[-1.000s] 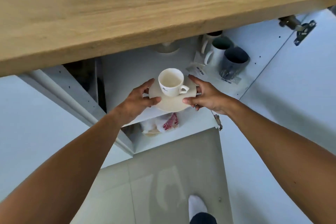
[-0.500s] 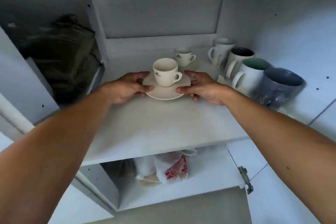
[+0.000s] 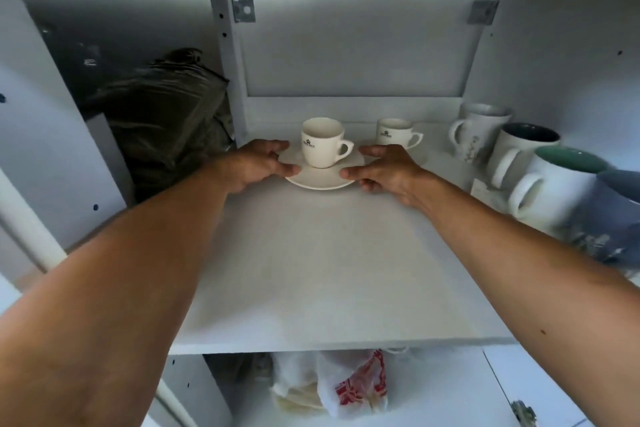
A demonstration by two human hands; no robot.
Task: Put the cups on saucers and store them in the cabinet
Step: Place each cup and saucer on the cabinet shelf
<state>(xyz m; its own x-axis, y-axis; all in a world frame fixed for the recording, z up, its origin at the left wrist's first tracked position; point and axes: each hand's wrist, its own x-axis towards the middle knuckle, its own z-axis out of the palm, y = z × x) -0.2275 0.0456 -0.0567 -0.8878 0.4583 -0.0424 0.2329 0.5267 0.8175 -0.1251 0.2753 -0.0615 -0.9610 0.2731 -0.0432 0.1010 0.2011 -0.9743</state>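
Note:
A white cup (image 3: 322, 141) with a dark logo stands upright on a cream saucer (image 3: 322, 177), far back on the white cabinet shelf (image 3: 329, 270). My left hand (image 3: 258, 163) grips the saucer's left rim and my right hand (image 3: 384, 168) grips its right rim, thumbs on top. The saucer looks level with the shelf surface; whether it rests on it I cannot tell. Behind my right hand stands a second logo cup (image 3: 394, 132), its saucer mostly hidden.
A row of larger mugs lines the right side: a white one (image 3: 479, 130), a dark-lined one (image 3: 519, 152), a green-lined one (image 3: 554, 184), a blue-grey one (image 3: 613, 215). A dark bag (image 3: 166, 121) fills the left compartment. A plastic bag (image 3: 332, 381) lies on the lower shelf.
Both hands carried the cup and saucer from below the countertop into the cabinet and pushed it further back along the shelf, beside the second cup.

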